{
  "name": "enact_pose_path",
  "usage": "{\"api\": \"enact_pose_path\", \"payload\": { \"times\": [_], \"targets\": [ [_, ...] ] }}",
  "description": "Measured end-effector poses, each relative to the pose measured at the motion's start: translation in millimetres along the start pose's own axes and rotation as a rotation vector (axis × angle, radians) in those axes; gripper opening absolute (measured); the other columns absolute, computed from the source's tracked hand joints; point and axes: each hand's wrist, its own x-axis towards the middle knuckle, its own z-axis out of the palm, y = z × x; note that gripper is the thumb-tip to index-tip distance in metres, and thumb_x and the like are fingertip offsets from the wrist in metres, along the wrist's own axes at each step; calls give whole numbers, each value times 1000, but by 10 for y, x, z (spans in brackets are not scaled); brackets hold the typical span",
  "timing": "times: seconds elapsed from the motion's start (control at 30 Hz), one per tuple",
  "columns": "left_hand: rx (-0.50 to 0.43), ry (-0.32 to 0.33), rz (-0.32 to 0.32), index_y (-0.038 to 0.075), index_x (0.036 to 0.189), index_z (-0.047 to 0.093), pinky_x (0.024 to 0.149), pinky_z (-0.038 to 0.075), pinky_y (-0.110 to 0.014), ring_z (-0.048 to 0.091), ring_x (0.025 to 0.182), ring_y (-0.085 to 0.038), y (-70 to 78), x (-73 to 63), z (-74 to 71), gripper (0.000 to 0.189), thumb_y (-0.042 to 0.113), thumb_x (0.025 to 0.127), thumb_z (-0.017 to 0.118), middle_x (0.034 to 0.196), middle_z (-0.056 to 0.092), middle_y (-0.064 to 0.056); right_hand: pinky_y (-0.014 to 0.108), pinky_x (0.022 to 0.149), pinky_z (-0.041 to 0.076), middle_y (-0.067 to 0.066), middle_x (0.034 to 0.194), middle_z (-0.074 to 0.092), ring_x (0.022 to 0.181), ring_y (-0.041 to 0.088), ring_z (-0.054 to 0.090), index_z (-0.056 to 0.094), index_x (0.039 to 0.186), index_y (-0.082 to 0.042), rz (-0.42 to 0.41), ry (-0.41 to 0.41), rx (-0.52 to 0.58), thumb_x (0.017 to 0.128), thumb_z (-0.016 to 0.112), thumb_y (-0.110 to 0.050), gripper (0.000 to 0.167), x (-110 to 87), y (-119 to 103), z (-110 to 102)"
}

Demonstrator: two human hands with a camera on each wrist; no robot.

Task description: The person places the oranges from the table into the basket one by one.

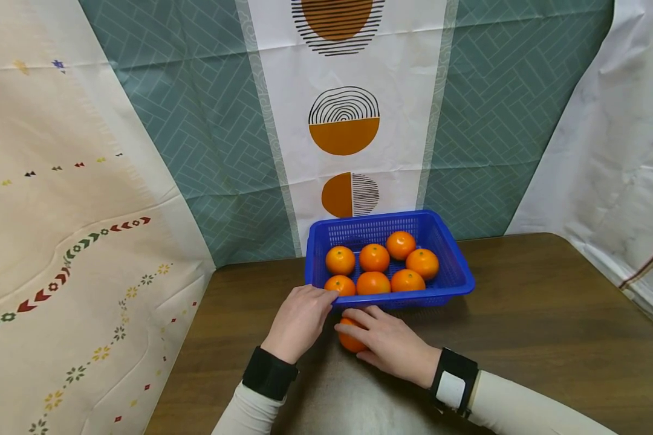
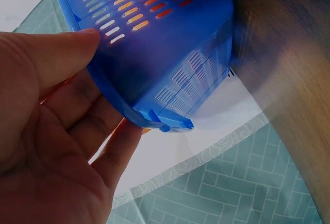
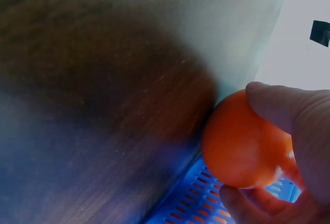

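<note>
A blue plastic basket (image 1: 424, 295) with slotted walls stands on the wooden table, several oranges (image 1: 374, 258) lying inside it. At its front left corner my left hand (image 1: 303, 320) grips the rim. In the left wrist view the thumb (image 2: 72, 49) presses the outside of the basket wall (image 2: 160, 64), and the other fingers reach over the rim. Just in front of the basket, my right hand (image 1: 394, 343) holds a single orange (image 1: 350, 339). The right wrist view shows this orange (image 3: 240, 144) between the thumb and the fingers, close over the table.
The brown wooden table (image 1: 544, 314) extends to both sides of the basket. Behind the basket hangs a green and white patterned cloth (image 1: 348, 72). A cream cloth (image 1: 87, 241) with embroidery-like patterns borders the left side, and a pale cloth (image 1: 626, 151) the right.
</note>
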Motion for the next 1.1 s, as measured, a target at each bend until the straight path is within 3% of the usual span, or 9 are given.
{"api": "enact_pose_path", "payload": {
  "times": [0.33, 1.1],
  "targets": [
    [-7, -4, -8, 13, 128, 80, 111, 55, -47, 74, 104, -23, -2, 3, 15, 26, 15, 101, 83, 112, 82, -2, 44, 109, 58, 6, 153, 61, 136, 26, 59, 65, 152, -23, -36, -34, -4, 94, 92, -34, 65, -96, -57, -60],
    [-11, 2, -3, 13, 125, 80, 110, 56, -47, 75, 103, -23, -5, 5, 15, 24, 15, 101, 83, 110, 83, -2, 43, 103, 61, 2, 153, 60, 136, 24, 59, 63, 152, -28, -39, 7, 61, 92, 95, -31, 68, -296, -112, -232]
  ]
}}
